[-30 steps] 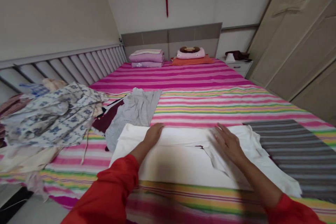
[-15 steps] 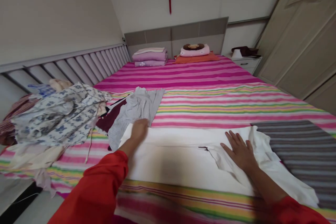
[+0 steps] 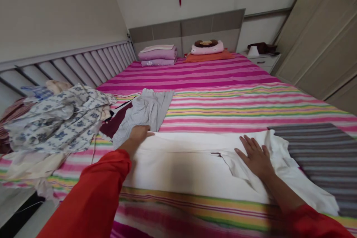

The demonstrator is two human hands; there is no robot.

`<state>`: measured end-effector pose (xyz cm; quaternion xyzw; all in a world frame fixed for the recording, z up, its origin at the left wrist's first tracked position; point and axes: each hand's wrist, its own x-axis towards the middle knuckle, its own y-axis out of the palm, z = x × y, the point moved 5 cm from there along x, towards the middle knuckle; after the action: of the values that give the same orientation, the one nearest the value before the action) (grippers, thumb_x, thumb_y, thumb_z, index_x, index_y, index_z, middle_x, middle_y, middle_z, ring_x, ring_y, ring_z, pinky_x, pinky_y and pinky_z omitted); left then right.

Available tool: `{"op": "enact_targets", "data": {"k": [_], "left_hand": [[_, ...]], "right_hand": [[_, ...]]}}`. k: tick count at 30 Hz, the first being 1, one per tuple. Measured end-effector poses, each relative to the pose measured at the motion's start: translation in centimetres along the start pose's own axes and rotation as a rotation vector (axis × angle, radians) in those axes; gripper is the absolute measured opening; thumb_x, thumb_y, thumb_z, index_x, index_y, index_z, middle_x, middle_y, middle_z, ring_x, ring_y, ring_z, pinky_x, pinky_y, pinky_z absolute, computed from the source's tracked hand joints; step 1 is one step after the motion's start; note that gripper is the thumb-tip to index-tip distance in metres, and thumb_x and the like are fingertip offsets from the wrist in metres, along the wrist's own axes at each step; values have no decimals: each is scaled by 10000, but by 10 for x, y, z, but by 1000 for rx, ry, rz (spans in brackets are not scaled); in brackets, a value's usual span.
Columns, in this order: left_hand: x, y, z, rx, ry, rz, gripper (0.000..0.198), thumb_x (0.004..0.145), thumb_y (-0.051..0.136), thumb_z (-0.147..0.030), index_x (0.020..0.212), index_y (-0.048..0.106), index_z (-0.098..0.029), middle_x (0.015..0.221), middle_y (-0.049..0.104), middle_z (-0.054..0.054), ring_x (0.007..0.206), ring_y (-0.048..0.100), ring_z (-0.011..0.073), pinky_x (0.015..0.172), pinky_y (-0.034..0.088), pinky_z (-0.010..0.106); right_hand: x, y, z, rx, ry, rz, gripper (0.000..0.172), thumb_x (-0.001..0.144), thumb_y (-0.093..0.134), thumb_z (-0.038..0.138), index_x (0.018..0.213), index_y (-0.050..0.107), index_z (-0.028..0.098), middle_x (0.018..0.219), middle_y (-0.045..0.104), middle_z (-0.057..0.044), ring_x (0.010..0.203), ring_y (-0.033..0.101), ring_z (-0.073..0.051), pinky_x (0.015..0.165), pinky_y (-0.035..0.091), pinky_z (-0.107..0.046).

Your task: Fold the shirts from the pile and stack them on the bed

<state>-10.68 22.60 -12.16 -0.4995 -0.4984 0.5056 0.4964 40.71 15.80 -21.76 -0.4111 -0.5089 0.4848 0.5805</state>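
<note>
A home bedroom is shown: a wide bed (image 3: pixel 223 93) is spread with a striped sheet (pink mostly), pillows (image 3: pixel 208 47) and folded blankets (image 3: pixel 157 55) are stacked at the headboard (image 3: pixel 184 29), with a nightstand (image 3: pixel 264 61) and wardrobe (image 3: pixel 320 37) at upper right.

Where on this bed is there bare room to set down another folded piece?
Bare striped sheet lies between the white garment and the pillows, right of the grey garment. Crowded: the clothes pile at left, the grey striped cloth at right. Both hands, left hand and right hand, rest on the white garment.
</note>
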Motion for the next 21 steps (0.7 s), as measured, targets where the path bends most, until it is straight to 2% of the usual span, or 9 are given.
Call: {"op": "enact_targets", "data": {"k": [3, 5, 7, 9, 11, 13, 14, 16, 21], "left_hand": [[-7, -18, 7, 8, -99, -95, 255, 845, 548, -366, 909, 681, -158, 941, 705, 177, 1065, 600, 321, 899, 396, 416], [-8, -18, -20, -14, -77, -141, 307, 865, 487, -276, 1065, 663, -123, 1111, 675, 208, 1148, 563, 324, 963, 373, 455], [-9, -5, -74, -60, 30, -157, 401, 899, 432, -265, 1243, 597, -143, 1285, 617, 172, 1233, 523, 272, 1027, 361, 420], [-14, 16, -142, -131, 196, -148, 466, 947, 365, -318, 1385, 492, -220, 1437, 525, 80, 1337, 441, 199, 1073, 354, 354], [-26, 38, -204, -274, 386, -140, 499, 978, 282, -348, 1446, 420, -244, 1508, 447, 61, 1403, 365, 215, 1099, 348, 407], [-38, 57, -239, -323, 488, -120, 495, 979, 279, -355, 1445, 426, -273, 1521, 428, 50, 1420, 344, 243, 1118, 328, 471], [-42, 64, -242, -311, 494, -113, 490, 973, 298, -353, 1438, 439, -282, 1519, 428, 51, 1421, 342, 258, 1125, 315, 496], [-44, 71, -219, -237, 421, -110, 491, 956, 344, -342, 1429, 459, -276, 1516, 426, 68, 1424, 334, 288, 1133, 289, 533], [-43, 63, -81, 48, 60, -120, 538, 934, 359, -324, 1435, 454, -154, 1504, 426, 140, 1423, 322, 332, 1158, 192, 578]], "right_hand": [[0, -1, 1, 5, 9, 19, 658, 917, 276, 594, 1472, 392, 262, 1531, 408, -73, 1421, 325, -309, 1107, 275, -601], [0, 0, 1, 4, 13, 23, 678, 918, 261, 608, 1472, 395, 242, 1536, 398, -82, 1426, 317, -306, 1113, 269, -592], [1, 0, 2, 7, 10, 14, 681, 920, 255, 614, 1474, 393, 243, 1537, 395, -81, 1427, 319, -303, 1116, 266, -587], [2, -1, 3, 13, 3, 1, 661, 928, 261, 600, 1473, 394, 251, 1533, 401, -83, 1424, 326, -305, 1114, 261, -594], [2, -4, 5, 16, 6, 5, 642, 936, 278, 578, 1473, 396, 246, 1534, 396, -88, 1425, 325, -308, 1117, 252, -600], [3, -7, 7, 15, 18, 24, 631, 944, 294, 558, 1476, 393, 234, 1544, 374, -88, 1432, 312, -305, 1131, 236, -590], [3, -9, 8, 15, 23, 36, 626, 948, 300, 549, 1480, 388, 231, 1550, 363, -84, 1437, 303, -302, 1139, 227, -581], [3, -12, 10, 20, 31, 61, 616, 957, 307, 533, 1489, 375, 231, 1559, 343, -74, 1448, 279, -295, 1153, 210, -567], [4, -18, 13, 34, 53, 87, 599, 979, 264, 517, 1502, 348, 240, 1579, 299, -43, 1469, 225, -275, 1171, 167, -553]]}}
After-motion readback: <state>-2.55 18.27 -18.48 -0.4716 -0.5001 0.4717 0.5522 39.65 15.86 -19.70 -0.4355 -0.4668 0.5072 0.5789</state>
